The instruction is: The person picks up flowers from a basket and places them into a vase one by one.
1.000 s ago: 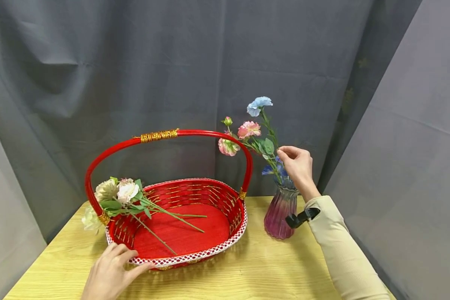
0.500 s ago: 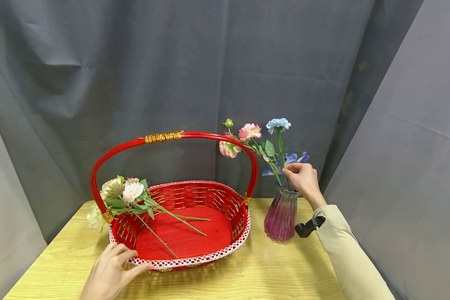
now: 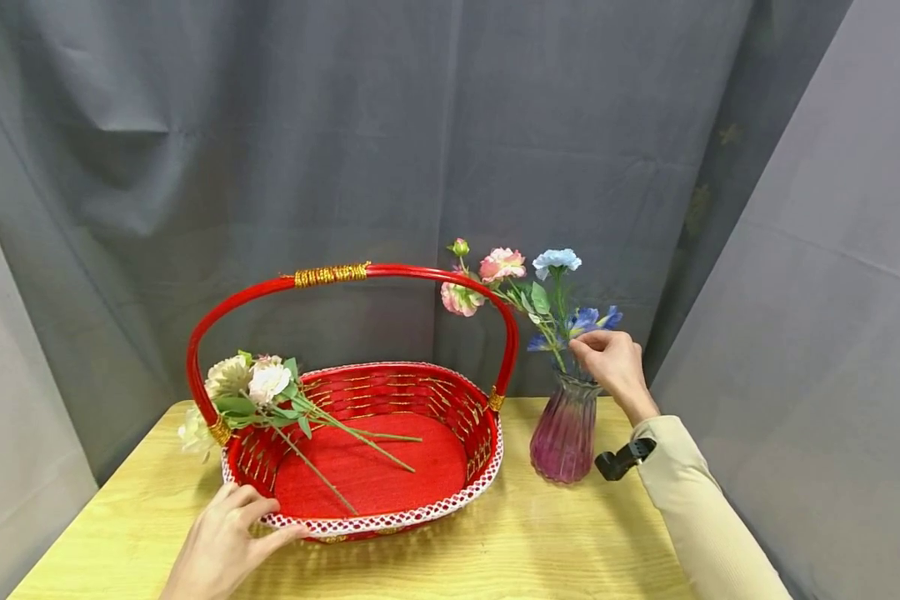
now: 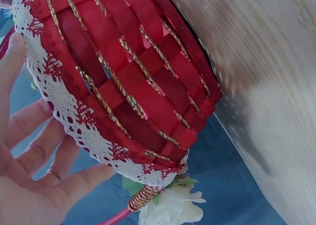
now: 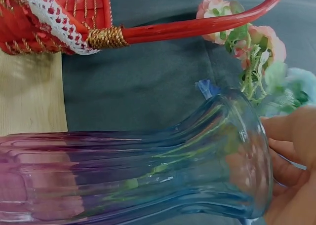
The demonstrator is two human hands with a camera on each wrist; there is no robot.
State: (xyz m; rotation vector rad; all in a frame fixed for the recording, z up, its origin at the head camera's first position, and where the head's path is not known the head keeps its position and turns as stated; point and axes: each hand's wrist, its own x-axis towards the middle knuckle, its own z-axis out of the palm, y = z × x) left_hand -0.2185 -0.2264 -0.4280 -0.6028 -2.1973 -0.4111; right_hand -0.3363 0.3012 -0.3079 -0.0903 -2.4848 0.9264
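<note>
Grey curtains [image 3: 330,183] around a wooden table [image 3: 562,550] suggest a booth.

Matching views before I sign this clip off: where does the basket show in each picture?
Head: basket just left of centre, in the lower half.
Left wrist: basket in the upper middle, cut off by the top edge.
Right wrist: basket in the upper left corner, handle reaching right.
Shared landmark: the table, along the bottom in head, at the right in left wrist, at the left in right wrist.

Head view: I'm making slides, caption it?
Left hand on the basket rim, right hand pinching a stem at the vase.
</note>
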